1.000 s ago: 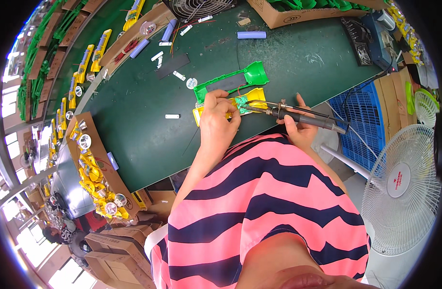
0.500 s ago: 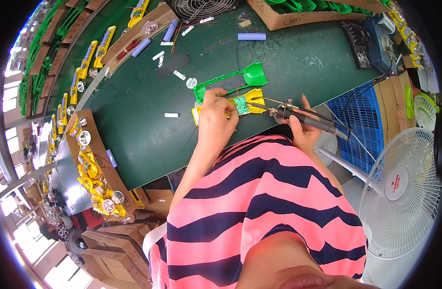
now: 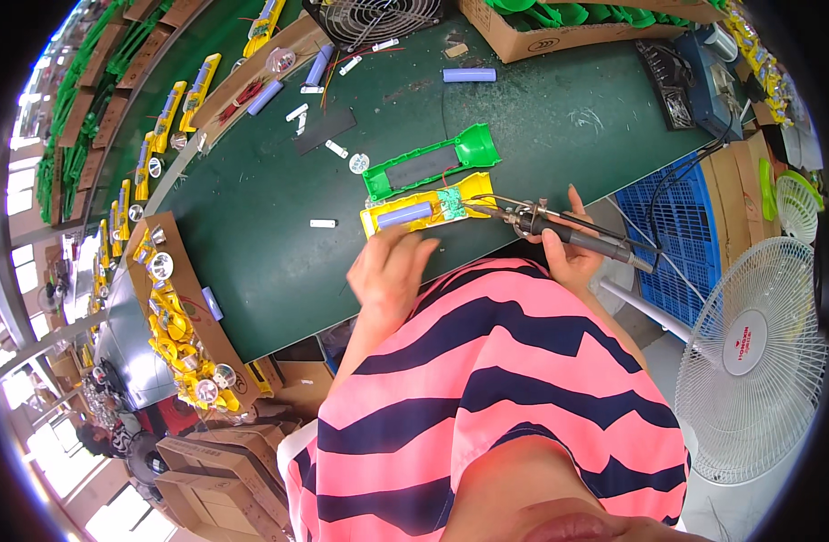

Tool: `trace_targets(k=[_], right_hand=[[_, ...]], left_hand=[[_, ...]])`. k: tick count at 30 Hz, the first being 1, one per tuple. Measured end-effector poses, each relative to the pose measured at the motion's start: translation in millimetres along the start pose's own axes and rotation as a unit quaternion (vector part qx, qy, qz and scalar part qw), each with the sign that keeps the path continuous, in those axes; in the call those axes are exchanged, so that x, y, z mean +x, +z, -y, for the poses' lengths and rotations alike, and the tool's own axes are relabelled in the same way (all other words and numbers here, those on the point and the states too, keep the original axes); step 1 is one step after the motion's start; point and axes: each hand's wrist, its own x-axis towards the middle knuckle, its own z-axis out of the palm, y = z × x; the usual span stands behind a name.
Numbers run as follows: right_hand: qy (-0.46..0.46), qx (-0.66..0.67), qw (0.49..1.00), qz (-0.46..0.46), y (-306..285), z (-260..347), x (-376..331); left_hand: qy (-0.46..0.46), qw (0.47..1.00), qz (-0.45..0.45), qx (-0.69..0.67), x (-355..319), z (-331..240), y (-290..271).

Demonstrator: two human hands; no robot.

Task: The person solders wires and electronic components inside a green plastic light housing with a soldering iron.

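My right hand [image 3: 572,253] grips a soldering iron [image 3: 590,240] with a thin guide tube clamped to it. Its tip reaches the right end of a yellow flashlight housing half [image 3: 479,188], close to a small green circuit board [image 3: 451,204]. A purple cylindrical battery [image 3: 403,215] lies in the housing, left of the board. My left hand [image 3: 387,275] is at the housing's near edge, fingers loosely bent and thumb apart, apparently holding nothing; whether the fingertips touch it I cannot tell. Just behind lies a green housing half [image 3: 474,144], with a red wire between the two.
Small white parts [image 3: 323,223], a round white disc [image 3: 359,163] and loose batteries [image 3: 469,76] lie about the green table. Boxes of green shells [image 3: 559,42] and yellow assemblies [image 3: 197,316] stand at its edges. A white fan [image 3: 749,352] stands at the right.
My left hand has drawn back toward me from the yellow housing, uncovering the battery, and its fingers have loosened. The soldering iron stays nearly in place.
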Motion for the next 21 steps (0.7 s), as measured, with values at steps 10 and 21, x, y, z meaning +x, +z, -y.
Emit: trace_targets(k=[10, 21], right_hand=[[-0.017, 0.008, 1.0, 0.002, 4, 4, 9], [-0.014, -0.009, 1.0, 0.004, -5, 5, 4]], left_hand=[[-0.022, 0.993, -0.01, 0.115, 8, 11, -18], [0.089, 0.989, 0.119, -0.002, 13, 10, 16]])
